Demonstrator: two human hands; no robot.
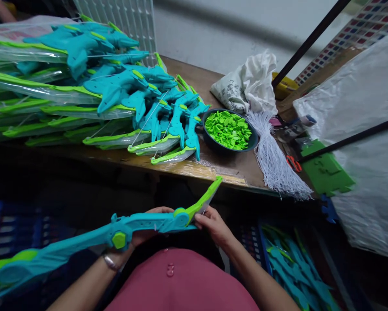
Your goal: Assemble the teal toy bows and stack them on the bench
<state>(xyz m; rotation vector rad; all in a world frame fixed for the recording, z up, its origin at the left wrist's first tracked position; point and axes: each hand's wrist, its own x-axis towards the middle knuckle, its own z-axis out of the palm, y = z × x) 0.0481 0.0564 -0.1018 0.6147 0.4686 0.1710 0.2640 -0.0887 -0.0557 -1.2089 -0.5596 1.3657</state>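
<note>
I hold a teal and lime-green toy bow across my lap, below the table's front edge. My left hand is wrapped round its teal middle, behind the grip. My right hand pinches the bow near the green limb tip, fingers closed on it and on what looks like a thin white string. A dark bowl of small green plastic pieces stands on the wooden table, beside a bundle of white strings.
A big stack of finished teal and green bows covers the table's left half. A white cloth bag, orange-handled scissors, a green foam piece and a plastic sheet lie to the right. A crate of teal parts stands below right.
</note>
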